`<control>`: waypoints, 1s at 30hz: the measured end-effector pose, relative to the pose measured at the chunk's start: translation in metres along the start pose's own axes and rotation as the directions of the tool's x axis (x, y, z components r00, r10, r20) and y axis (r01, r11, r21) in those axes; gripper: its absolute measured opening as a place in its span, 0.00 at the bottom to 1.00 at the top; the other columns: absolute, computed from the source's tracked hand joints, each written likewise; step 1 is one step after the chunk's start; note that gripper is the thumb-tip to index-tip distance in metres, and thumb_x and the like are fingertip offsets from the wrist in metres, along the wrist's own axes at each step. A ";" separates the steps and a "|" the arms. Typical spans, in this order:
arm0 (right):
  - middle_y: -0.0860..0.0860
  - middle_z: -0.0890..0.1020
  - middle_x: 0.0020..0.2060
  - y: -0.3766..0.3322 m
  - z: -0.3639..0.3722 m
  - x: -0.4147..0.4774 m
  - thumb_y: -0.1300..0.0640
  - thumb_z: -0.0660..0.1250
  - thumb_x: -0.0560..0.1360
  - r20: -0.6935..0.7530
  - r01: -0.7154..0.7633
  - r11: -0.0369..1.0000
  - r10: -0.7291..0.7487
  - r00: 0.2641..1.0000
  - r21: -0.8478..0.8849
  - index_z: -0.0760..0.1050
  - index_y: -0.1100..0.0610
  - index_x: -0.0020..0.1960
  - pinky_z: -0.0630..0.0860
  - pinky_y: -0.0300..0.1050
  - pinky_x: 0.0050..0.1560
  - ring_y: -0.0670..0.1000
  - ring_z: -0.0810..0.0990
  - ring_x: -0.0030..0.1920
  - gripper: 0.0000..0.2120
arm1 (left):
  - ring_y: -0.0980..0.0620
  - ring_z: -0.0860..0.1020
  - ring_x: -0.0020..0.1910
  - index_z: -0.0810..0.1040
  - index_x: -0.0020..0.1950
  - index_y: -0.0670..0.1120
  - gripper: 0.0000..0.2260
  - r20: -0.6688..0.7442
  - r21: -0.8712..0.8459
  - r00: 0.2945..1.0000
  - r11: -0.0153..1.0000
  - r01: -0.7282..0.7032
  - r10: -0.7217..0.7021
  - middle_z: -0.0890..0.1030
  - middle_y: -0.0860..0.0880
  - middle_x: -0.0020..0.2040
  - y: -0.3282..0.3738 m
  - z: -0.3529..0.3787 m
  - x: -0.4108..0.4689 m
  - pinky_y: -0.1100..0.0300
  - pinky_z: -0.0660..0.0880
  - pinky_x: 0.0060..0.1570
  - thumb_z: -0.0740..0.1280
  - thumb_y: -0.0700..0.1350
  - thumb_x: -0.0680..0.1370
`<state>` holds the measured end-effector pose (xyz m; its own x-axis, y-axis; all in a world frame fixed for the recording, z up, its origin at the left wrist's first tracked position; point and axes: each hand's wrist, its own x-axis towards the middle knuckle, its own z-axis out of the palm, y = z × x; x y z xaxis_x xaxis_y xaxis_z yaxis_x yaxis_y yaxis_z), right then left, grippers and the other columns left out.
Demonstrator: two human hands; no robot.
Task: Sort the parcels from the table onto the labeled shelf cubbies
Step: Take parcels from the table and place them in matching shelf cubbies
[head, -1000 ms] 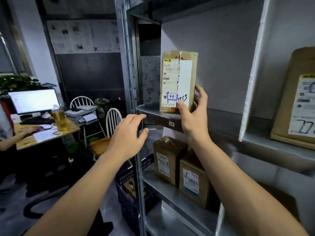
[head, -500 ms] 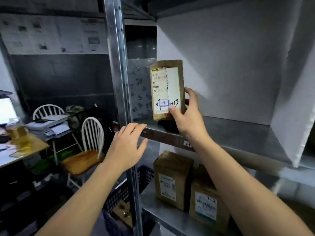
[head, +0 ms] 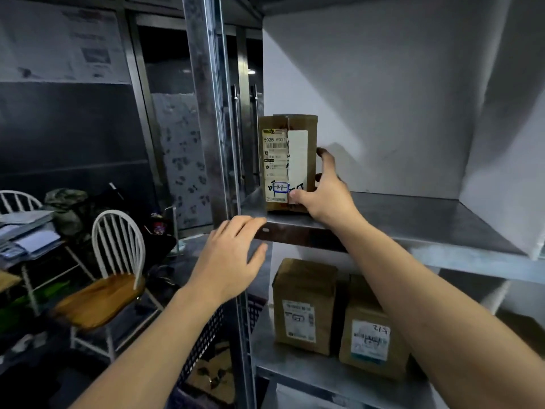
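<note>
A brown cardboard parcel (head: pixel 287 160) with a white label and a boxed "H" stands upright on the metal shelf (head: pixel 413 219), at the left end of the cubby. My right hand (head: pixel 327 193) grips its lower right side, thumb on the front and fingers behind. My left hand (head: pixel 233 261) hovers with relaxed fingers just below the shelf's front edge, by the steel upright (head: pixel 212 113), holding nothing.
Two brown parcels (head: pixel 303 305) (head: pixel 371 338) stand on the lower shelf. A white divider panel (head: pixel 507 143) closes the cubby on the right. Left of the rack are a white chair with a wooden seat (head: pixel 103 290), a dark plastic crate (head: pixel 206 335) and a desk with papers (head: pixel 26 234).
The parcel has gone from raised in front of the shelf to standing on it, deeper and further left in the cubby. My view has swung closer. The left hand stayed near the shelf edge.
</note>
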<state>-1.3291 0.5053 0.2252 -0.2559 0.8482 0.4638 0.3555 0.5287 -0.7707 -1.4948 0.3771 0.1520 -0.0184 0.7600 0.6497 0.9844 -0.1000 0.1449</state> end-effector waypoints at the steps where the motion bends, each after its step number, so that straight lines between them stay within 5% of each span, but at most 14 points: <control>1: 0.53 0.76 0.68 -0.001 0.003 0.001 0.55 0.76 0.73 -0.007 0.003 1.000 -0.003 1.000 -0.016 0.52 0.45 0.78 0.76 0.54 0.61 0.57 0.75 0.67 0.44 | 0.51 0.70 0.64 0.69 0.71 0.50 0.21 0.004 -0.009 1.000 1.000 -0.001 0.001 0.73 0.52 0.65 -0.001 0.000 -0.001 0.52 0.68 0.65 0.63 0.51 0.79; 5: 0.54 0.75 0.68 -0.002 0.005 -0.003 0.54 0.76 0.74 -0.026 0.011 0.999 -0.012 1.000 -0.047 0.52 0.46 0.78 0.75 0.56 0.63 0.58 0.74 0.68 0.42 | 0.52 0.70 0.63 0.70 0.70 0.50 0.20 -0.015 -0.049 1.000 0.998 -0.027 0.026 0.73 0.52 0.64 -0.003 -0.001 -0.004 0.54 0.67 0.64 0.64 0.51 0.79; 10: 0.54 0.75 0.67 0.001 -0.011 -0.035 0.50 0.70 0.78 -0.181 0.118 0.985 -0.140 0.973 -0.126 0.60 0.49 0.77 0.71 0.45 0.59 0.54 0.75 0.66 0.32 | 0.52 0.71 0.64 0.70 0.70 0.49 0.20 -0.026 -0.121 0.997 0.990 -0.072 0.069 0.74 0.51 0.64 0.014 0.004 -0.008 0.54 0.69 0.64 0.62 0.52 0.79; 16: 0.57 0.78 0.61 0.051 -0.072 -0.139 0.53 0.66 0.79 -0.158 0.309 0.789 -0.451 0.878 -0.531 0.76 0.61 0.66 0.75 0.52 0.62 0.58 0.77 0.61 0.18 | 0.49 0.73 0.63 0.73 0.69 0.47 0.21 0.026 -0.249 0.982 0.952 -0.177 0.189 0.76 0.49 0.63 0.071 0.037 -0.034 0.51 0.71 0.63 0.64 0.51 0.77; 20: 0.59 0.80 0.58 0.100 -0.129 -0.210 0.53 0.65 0.79 -0.149 0.175 0.679 -0.391 0.908 -0.713 0.79 0.62 0.62 0.76 0.53 0.58 0.60 0.79 0.57 0.17 | 0.50 0.73 0.61 0.72 0.69 0.49 0.21 0.108 -0.340 0.951 0.910 -0.238 0.290 0.75 0.51 0.62 0.147 0.070 -0.046 0.51 0.72 0.61 0.62 0.52 0.76; 25: 0.58 0.81 0.54 0.155 -0.222 -0.302 0.50 0.61 0.78 -0.262 -0.161 0.603 -0.083 0.961 -0.781 0.80 0.61 0.57 0.78 0.58 0.48 0.64 0.79 0.50 0.17 | 0.45 0.75 0.57 0.75 0.67 0.47 0.21 0.201 -0.415 0.865 0.840 -0.349 0.459 0.77 0.49 0.60 0.272 0.118 -0.064 0.50 0.72 0.57 0.61 0.53 0.76; 30: 0.56 0.81 0.56 0.203 -0.335 -0.422 0.50 0.65 0.78 -0.444 -0.485 0.408 0.198 0.874 -0.773 0.78 0.58 0.62 0.76 0.54 0.48 0.63 0.79 0.53 0.17 | 0.44 0.75 0.58 0.77 0.64 0.48 0.20 0.240 -0.487 0.752 0.747 -0.453 0.613 0.79 0.49 0.59 0.425 0.156 -0.101 0.50 0.69 0.56 0.60 0.53 0.75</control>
<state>-0.8478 0.2653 0.0187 0.2461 0.8603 0.4464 0.9643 -0.1709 -0.2023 -1.0478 0.3581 0.0321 0.6319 0.6648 0.3985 0.6579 -0.7318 0.1776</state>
